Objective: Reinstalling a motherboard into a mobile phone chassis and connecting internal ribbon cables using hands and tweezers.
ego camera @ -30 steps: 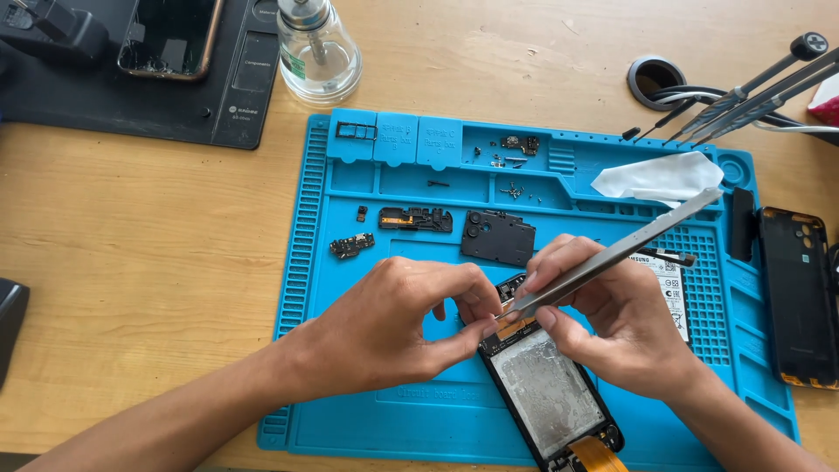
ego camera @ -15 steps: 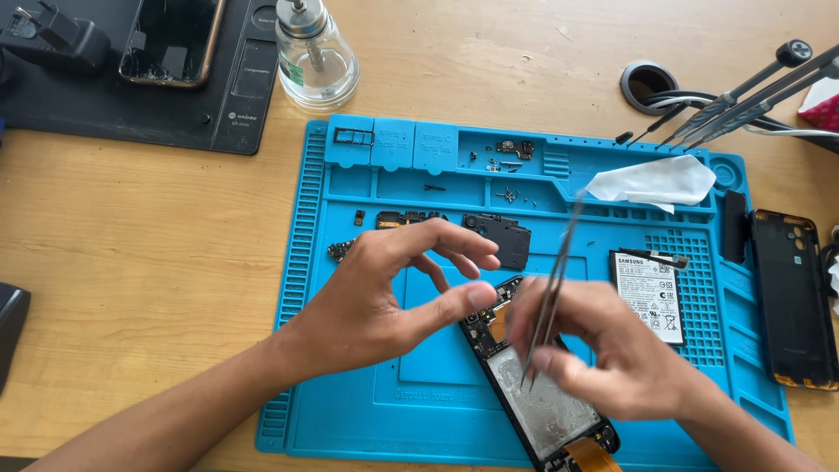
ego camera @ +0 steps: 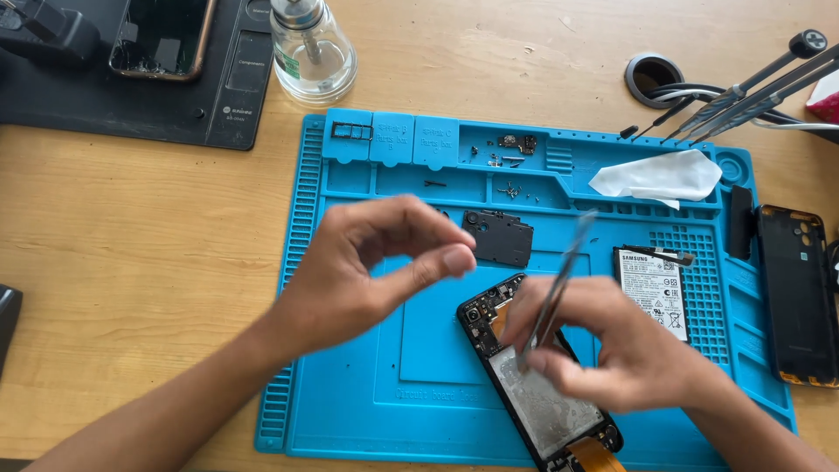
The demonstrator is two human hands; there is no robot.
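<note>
Hovering above the blue silicone repair mat (ego camera: 350,367), the left hand (ego camera: 358,275) has its thumb and forefinger held apart in a loose curl with nothing visible between them; whether some tiny part sits at the fingertips cannot be made out. The right hand (ego camera: 612,350) has its grip closed on a pair of metal tweezers (ego camera: 559,280), held upright with the blurred top end pointing away, probably to keep the tips over the work. Their lower end is lost among the fingers, so what they touch is unclear.

Beneath that hand lies the opened smartphone (ego camera: 533,393), face down and angled on the mat, circuit board and bare silvery frame exposed; its lower end and an orange flex strip are cut off by the picture's bottom edge. Just right of it rests the removed battery (ego camera: 651,288), white label up. A black cover plate (ego camera: 502,236) lies beyond the phone, and small screws and parts sit sorted in the mat's upper trays, likely so they stay put. A white wipe (ego camera: 655,175) lies near the top right corner, the black back cover (ego camera: 797,293) off the mat's right edge, and a glass solvent bottle (ego camera: 310,48) on the wooden counter (ego camera: 131,245).
</note>
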